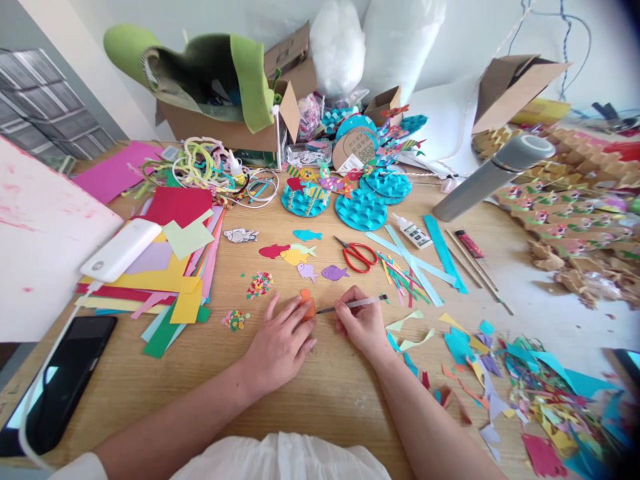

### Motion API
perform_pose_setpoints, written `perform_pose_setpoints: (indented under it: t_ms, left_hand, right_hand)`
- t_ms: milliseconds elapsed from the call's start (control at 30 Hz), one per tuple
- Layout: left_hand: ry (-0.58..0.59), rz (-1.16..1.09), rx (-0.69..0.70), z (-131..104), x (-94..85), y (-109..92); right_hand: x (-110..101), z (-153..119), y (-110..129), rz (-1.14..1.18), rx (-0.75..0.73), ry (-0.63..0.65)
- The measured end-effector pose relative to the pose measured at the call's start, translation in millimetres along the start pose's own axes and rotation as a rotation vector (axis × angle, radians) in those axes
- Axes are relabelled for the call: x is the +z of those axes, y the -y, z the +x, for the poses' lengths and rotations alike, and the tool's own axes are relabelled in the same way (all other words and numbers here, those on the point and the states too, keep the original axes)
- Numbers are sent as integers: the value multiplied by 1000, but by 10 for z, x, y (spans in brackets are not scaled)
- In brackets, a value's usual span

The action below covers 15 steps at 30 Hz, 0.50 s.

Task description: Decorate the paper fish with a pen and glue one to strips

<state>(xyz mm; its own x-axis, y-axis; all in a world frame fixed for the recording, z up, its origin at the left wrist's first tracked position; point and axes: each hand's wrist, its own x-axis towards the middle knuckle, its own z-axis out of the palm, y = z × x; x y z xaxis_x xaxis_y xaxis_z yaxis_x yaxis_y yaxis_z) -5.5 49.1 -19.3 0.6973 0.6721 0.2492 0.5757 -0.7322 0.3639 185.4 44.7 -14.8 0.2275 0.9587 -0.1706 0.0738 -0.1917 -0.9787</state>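
Observation:
My left hand (284,339) lies flat on the wooden table, its fingertips resting on an orange paper fish (307,308). The fish is partly covered by those fingers. In my right hand (364,325) a thin pen with a clear barrel (364,302) is pinched, its dark tip close to the fish's right edge; whether it touches cannot be made out. Just beyond lie paper fish cutouts: a red one (273,251), a yellow one (291,257), a blue one (307,235) and purple ones (335,272). Red-handled scissors (358,256) rest to their right. Small paper dots (259,285) are heaped left of the fish.
Coloured paper sheets (183,207), a white power bank (121,250) and a phone (60,380) occupy the left. Paper scraps (545,393) spread over the right. A glue bottle (413,231) and a tilted-looking grey thermos (487,180) stand farther back, near blue scalloped discs (361,212).

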Motion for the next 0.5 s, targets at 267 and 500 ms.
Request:
perform_pose_setpoints:
  t_ms: [267,500]
  left_hand:
    - [2,-7,0,1,-2,5]
    - [-8,-2,3,5,-8,-2]
  right_hand:
    - [1,-5,7,-3,2,10]
    - [-7,7,-1,-2,7,6]
